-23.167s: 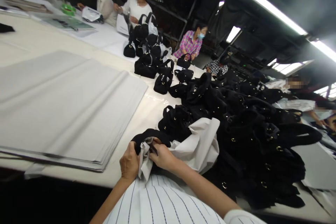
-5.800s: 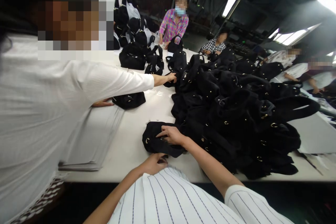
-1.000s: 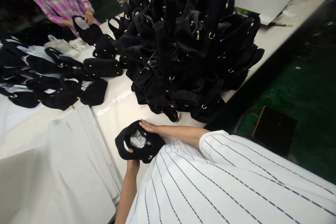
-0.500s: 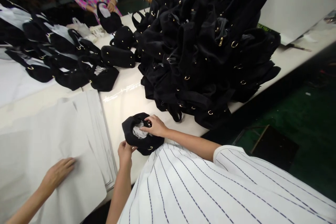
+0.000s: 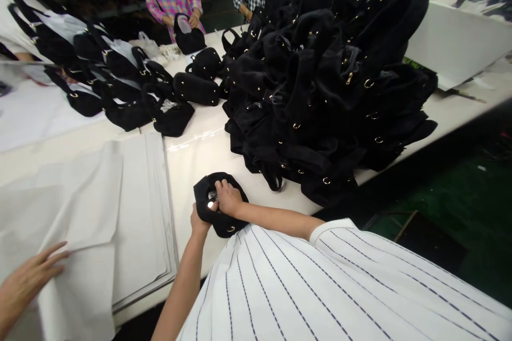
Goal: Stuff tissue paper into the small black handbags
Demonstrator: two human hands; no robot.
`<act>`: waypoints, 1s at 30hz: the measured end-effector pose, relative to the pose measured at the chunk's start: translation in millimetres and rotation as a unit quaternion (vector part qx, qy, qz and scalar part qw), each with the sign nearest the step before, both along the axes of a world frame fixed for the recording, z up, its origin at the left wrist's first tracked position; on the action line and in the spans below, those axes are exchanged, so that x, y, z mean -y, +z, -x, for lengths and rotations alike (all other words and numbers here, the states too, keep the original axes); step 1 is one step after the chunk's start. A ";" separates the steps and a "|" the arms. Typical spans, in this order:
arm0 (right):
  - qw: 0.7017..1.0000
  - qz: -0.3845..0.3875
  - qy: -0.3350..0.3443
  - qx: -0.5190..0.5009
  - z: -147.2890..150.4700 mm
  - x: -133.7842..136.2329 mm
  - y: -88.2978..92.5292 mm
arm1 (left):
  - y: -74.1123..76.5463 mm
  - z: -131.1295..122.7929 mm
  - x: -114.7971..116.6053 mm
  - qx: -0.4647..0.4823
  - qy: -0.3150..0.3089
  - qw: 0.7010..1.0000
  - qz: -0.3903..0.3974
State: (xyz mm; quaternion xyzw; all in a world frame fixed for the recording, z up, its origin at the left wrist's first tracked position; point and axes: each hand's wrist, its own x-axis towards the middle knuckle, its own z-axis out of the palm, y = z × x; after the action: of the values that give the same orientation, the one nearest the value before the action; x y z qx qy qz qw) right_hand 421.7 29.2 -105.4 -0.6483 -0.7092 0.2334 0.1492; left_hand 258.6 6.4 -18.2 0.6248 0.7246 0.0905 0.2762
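Small black bag (image 5: 219, 224) sits nr front edge of table (image 5: 192, 154), on the bare strip betw flat white paper stack (image 5: 136, 197) & soft fuzzy bag heap (image 5: 320, 90). L hand (image 5: 199, 224) pinches its rim; R hand (image 5: 229, 200) curled into its mouth.

Small bag (image 5: 218, 213): matt black cloth, brass-look metal ring. Sheet stack (image 5: 132, 213): matt white paper. Table (image 5: 196, 152): glossy white.

The small black bag (image 5: 202, 197) lies slumped on the white surface (image 5: 192, 160) near its front edge, mouth up. White filling (image 5: 210, 203) shows in the opening, and a gold ring (image 5: 229, 229) sits on its near side.
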 end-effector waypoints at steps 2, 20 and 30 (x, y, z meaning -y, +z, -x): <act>1.000 -0.007 0.002 -0.014 -2.8 1.3 -2.8 | -27.8 -40.0 -1.1 -0.028 0.033 0.999 0.002; 0.793 0.118 -0.149 -0.579 -60.0 28.0 -22.2 | -53.8 -76.0 11.3 -0.027 0.033 0.999 -0.014; 0.983 0.089 -0.115 -0.113 -54.9 21.9 15.0 | -60.4 -66.6 14.2 0.079 0.044 0.994 -0.056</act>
State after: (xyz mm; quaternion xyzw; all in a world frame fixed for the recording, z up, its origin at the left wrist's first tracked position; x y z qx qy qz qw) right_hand 476.6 7.2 -90.4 -0.7055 -0.5851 0.3487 0.1959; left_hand 325.2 -7.8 -78.6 0.5978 0.7209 0.1923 0.2931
